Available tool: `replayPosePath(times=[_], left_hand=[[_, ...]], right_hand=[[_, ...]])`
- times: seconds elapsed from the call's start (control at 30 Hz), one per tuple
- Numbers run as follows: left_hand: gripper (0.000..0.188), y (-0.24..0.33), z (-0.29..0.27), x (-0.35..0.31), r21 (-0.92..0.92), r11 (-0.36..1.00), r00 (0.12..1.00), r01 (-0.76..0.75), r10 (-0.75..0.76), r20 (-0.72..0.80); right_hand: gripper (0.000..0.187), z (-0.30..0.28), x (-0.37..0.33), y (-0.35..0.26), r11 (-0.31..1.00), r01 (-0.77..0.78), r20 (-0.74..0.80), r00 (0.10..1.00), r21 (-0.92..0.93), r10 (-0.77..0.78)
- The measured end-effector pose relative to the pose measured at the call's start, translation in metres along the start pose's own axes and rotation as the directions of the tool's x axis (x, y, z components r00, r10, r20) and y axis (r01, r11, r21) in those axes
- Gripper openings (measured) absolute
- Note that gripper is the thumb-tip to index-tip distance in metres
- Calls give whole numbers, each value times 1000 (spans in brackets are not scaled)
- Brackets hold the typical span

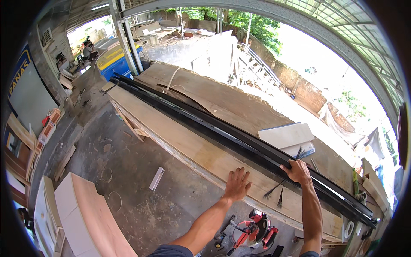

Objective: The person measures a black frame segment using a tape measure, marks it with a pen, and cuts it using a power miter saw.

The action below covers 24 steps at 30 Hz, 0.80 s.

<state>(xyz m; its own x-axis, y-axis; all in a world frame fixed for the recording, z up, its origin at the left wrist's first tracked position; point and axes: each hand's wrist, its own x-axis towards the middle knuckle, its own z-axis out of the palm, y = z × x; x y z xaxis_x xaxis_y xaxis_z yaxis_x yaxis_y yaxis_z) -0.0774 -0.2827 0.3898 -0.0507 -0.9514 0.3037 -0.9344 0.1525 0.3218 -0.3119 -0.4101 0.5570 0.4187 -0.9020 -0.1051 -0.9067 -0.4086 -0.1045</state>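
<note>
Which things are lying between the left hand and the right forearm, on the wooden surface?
In the head view, two dark bristle tufts lie there on the wooden surface.

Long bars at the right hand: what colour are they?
The long bars are mostly black; the head view shows them best.

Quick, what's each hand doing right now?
Left hand: open, fingers spread, resting on the board.
Right hand: partly curled over the black bars; firmness of grip can't be told.
</note>
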Motion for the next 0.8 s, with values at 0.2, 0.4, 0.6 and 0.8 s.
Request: replayPosePath(times=[0.2,0.4,0.6,0.8], left_hand=[[52,-7,-6,-5,22,1000,1000,-2,2,19],[60,-12,42,-2,-97,995,1000,15,-13,19],[64,-49,72,2,21,997,986,-79,81,-145],[48,-105,23,17,-959,283,972,0,-224,-67]], right_hand=[[63,-16,-17,-18,996,-29,-27,999,-82,27],[62,-44,-59,-13,994,45,-176,982,-95,-61],[56,-72,-104,-62,1000,-24,-35,999,-15,24],[57,-93,-173,-128,982,134,-180,978,134,-109]])
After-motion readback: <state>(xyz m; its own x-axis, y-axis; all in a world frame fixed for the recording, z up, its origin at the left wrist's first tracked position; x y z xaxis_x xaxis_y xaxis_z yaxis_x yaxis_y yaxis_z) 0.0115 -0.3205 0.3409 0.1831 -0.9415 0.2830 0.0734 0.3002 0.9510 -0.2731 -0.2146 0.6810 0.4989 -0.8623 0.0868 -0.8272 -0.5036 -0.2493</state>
